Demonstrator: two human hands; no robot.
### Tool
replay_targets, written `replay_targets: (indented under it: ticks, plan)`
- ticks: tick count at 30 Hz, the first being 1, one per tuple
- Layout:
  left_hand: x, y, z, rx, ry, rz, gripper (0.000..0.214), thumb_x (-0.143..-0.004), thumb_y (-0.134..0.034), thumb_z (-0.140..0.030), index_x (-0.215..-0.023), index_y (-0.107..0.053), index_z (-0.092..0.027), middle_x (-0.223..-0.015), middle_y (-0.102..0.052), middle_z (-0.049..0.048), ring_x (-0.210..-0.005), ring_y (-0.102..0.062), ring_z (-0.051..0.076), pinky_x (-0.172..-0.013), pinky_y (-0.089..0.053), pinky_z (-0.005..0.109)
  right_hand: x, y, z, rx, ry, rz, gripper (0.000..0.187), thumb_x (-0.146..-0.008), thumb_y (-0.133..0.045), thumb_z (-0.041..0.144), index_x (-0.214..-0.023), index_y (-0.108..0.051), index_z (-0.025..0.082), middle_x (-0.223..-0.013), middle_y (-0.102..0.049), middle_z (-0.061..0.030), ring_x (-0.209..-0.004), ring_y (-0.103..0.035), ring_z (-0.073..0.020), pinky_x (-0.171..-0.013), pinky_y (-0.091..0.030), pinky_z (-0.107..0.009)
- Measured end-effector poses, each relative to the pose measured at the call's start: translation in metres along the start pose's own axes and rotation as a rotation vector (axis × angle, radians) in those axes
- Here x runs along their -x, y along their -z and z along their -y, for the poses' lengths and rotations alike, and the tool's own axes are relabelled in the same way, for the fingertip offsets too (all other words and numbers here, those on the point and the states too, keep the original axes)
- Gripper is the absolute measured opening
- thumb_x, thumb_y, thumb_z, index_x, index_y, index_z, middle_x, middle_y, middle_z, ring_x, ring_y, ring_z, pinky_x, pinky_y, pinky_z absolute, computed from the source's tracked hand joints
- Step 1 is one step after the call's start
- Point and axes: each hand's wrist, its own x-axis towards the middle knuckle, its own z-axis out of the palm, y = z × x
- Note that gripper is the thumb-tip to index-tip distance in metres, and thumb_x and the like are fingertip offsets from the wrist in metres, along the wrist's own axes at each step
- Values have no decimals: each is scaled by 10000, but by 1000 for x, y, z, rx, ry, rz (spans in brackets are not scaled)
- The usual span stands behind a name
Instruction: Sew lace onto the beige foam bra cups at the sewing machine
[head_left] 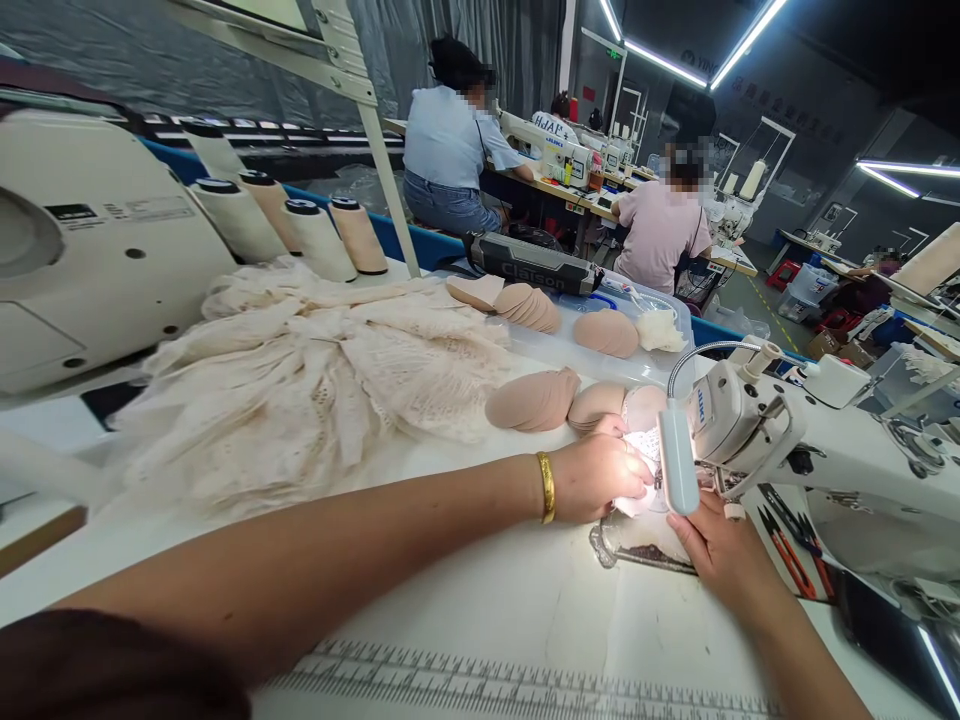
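A piece of white lace fabric lies under the lit lamp head of a white sewing machine. My left hand, with a gold bracelet at its wrist, is closed on the fabric's left side, fingers bent. On the other side of the lamp, my right hand rests by the needle area. Its thumb is stretched out and apart from the fingers, which are partly hidden behind the lamp and machine head. The needle itself is hard to make out. Beige oval pads lie stacked just beyond my left hand.
A heap of cream lace covers the table's left. Thread cones stand behind it. More pads sit on a clear plastic tray. Snips lie right of my right hand; a printed ruler runs along the front. Two people sit at machines beyond.
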Motion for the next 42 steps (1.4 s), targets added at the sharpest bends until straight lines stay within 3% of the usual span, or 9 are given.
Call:
replay_targets:
  ticks: [3,7,12,19,29,35,42]
  plan:
    - [0,0,-3,-10,15,3,386,-616,-632,26,-914,-698,-210,-1007,-756,35,-890,-632,227,-983,-256,491,0,4,0,1,29,-30,295,-1062,-444,313,-1254,-661,257,-1295,-692,-67,-1165,-646,-284,-965,-559,-455]
    - [0,-1,-3,-8,24,-6,350,-648,-639,12,-912,-692,-211,-1072,-757,39,-959,-638,245,-958,-260,495,0,9,1,90,50,-147,286,-1070,-426,323,-1085,-695,227,-1037,-747,-92,-940,-694,-268,-823,-588,-425]
    - [-1,-2,-3,-10,34,-9,382,-651,-644,8,-952,-704,-220,-1065,-761,43,-937,-637,247,-931,-271,494,-3,8,0,156,81,-265,287,-1074,-419,340,-1022,-670,210,-1016,-738,-118,-950,-693,-282,-844,-595,-458]
    - [-2,-5,-3,-9,24,-11,396,-618,-622,2,-941,-704,-212,-1042,-759,49,-923,-632,244,-951,-304,476,-6,8,2,93,59,-252,205,-1060,-439,319,-1093,-609,210,-1048,-723,-125,-964,-682,-289,-798,-613,-452]
    - [0,-5,-6,-18,18,-4,491,-583,-627,9,-1010,-714,-218,-1044,-763,46,-878,-624,238,-961,-298,485,-4,3,-1,100,69,-276,184,-1053,-455,307,-1042,-612,210,-996,-724,-119,-906,-673,-285,-801,-588,-468]
    - [1,-7,-5,-33,5,-56,351,-688,-640,-32,-971,-720,-223,-972,-751,57,-901,-633,241,-919,-328,454,-3,6,1,94,59,-262,181,-1050,-457,296,-1045,-612,201,-939,-727,-102,-859,-674,-264,-751,-574,-411]
    - [3,-8,-5,-67,11,-77,322,-704,-647,-47,-972,-711,-213,-991,-743,57,-904,-633,227,-914,-331,447,-3,8,1,97,70,-281,199,-1054,-444,320,-1012,-602,208,-838,-704,-79,-786,-681,-252,-698,-546,-363]
